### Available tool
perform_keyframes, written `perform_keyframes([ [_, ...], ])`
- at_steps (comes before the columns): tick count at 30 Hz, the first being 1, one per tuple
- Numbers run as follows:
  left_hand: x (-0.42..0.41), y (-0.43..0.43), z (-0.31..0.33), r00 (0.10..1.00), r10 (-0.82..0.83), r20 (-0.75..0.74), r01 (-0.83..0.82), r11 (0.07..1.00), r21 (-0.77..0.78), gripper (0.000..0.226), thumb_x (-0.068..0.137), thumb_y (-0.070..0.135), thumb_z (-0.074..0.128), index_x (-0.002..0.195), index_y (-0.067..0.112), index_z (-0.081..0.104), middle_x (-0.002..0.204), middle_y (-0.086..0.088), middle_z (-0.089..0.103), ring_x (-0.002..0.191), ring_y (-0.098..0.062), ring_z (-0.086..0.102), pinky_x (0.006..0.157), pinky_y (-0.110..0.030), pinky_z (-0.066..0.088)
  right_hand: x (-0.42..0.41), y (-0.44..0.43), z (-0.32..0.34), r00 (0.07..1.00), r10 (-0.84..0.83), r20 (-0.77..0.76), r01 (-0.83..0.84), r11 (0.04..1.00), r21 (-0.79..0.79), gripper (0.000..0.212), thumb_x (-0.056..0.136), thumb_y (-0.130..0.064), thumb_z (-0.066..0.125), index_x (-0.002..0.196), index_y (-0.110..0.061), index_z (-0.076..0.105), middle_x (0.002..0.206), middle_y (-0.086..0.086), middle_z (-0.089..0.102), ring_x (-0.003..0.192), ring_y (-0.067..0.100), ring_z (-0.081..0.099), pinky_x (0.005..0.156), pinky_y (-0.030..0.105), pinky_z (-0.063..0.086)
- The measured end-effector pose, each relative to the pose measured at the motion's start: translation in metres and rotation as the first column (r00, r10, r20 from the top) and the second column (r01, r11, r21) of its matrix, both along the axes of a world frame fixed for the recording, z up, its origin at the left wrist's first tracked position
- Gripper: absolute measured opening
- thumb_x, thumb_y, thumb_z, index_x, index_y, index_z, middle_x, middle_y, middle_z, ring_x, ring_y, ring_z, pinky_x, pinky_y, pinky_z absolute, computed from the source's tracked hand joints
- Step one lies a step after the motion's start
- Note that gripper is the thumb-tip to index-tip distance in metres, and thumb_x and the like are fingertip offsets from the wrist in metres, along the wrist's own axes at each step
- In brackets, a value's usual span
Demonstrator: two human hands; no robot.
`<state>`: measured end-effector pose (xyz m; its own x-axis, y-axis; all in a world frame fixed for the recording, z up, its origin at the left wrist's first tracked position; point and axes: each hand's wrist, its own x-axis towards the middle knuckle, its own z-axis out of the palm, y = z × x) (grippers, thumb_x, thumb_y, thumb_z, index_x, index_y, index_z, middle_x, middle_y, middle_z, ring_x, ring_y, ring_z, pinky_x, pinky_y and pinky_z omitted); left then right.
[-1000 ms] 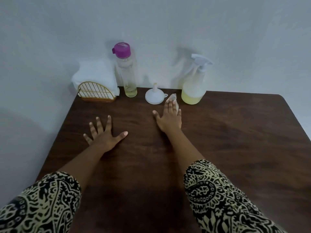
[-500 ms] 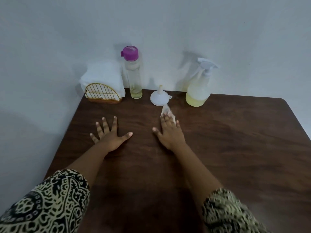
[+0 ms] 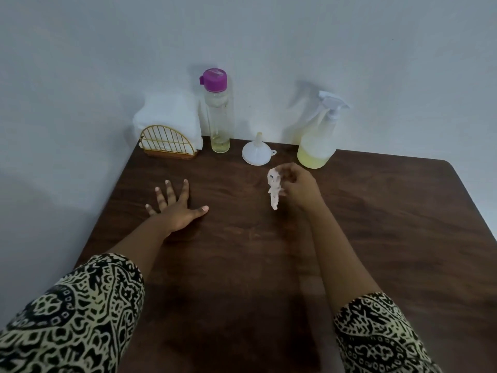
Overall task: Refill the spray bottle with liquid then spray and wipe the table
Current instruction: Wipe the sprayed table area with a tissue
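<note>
From the head camera I see the spray bottle (image 3: pixel 318 138) standing upright at the far edge of the table (image 3: pixel 376 211), against the wall. Its long axis is vertical and its white trigger head points right. The body is translucent plastic, with pale yellow liquid filling only the bottom part. Just to its left a white plastic funnel (image 3: pixel 257 153) sits mouth-down with its spout pointing up. Further left stands a tall clear bottle (image 3: pixel 217 114) with a purple cap and a little yellowish liquid at its base. Beside that, a gold wire holder (image 3: pixel 168 142) shaped like an arch keeps a stack of white napkins (image 3: pixel 169 114). My right hand (image 3: pixel 298 187) is raised above the dark wood-grain tabletop, in front of the funnel. Its fingers are curled, pinching a crumpled white tissue (image 3: pixel 274 189) that hangs lengthwise, its thin end pointing down. My left hand (image 3: pixel 174 208) lies flat on the wood, fingers spread wide, holding nothing.
</note>
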<state>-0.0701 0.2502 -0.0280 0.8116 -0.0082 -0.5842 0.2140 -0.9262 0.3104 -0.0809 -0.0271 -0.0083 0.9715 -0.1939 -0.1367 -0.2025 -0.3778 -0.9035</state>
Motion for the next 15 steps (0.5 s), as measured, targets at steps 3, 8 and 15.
perform_keyframes([
  [3,0.000,0.000,0.000,1.000,-0.001,-0.007,0.001,1.000,-0.003,0.096,0.083,0.069,0.048,0.148,0.039,-0.018,0.152,-0.002,-0.038,0.139,-0.029,-0.034,0.111,-0.059,-0.013,-0.014,-0.012,-0.015,0.993,-0.025,-0.112,0.028,0.999,0.026,0.042,0.085,0.010,0.046,0.112,-0.017,0.063,0.112,0.004,0.066,0.095,0.016,0.062,0.077,0.023,0.050],
  [8,0.000,0.000,0.001,1.000,-0.008,-0.011,0.008,1.000,0.000,0.096,0.084,0.070,0.046,0.147,0.039,-0.019,0.152,-0.003,-0.038,0.139,-0.029,-0.034,0.111,-0.060,-0.013,-0.056,-0.016,-0.037,0.993,0.099,0.064,-0.048,0.839,-0.541,0.025,0.084,-0.015,0.066,0.109,-0.020,0.070,0.103,0.001,0.069,0.095,0.019,0.063,0.071,0.026,0.043],
  [15,0.000,0.001,0.001,1.000,-0.008,-0.007,0.008,1.000,0.005,0.096,0.083,0.071,0.046,0.147,0.039,-0.020,0.151,-0.003,-0.039,0.139,-0.030,-0.035,0.111,-0.061,-0.012,-0.056,0.005,-0.039,0.976,-0.073,0.207,0.180,0.804,-0.567,0.014,0.085,-0.005,0.060,0.098,-0.009,0.055,0.104,0.006,0.056,0.095,0.027,0.055,0.062,0.030,0.037],
])
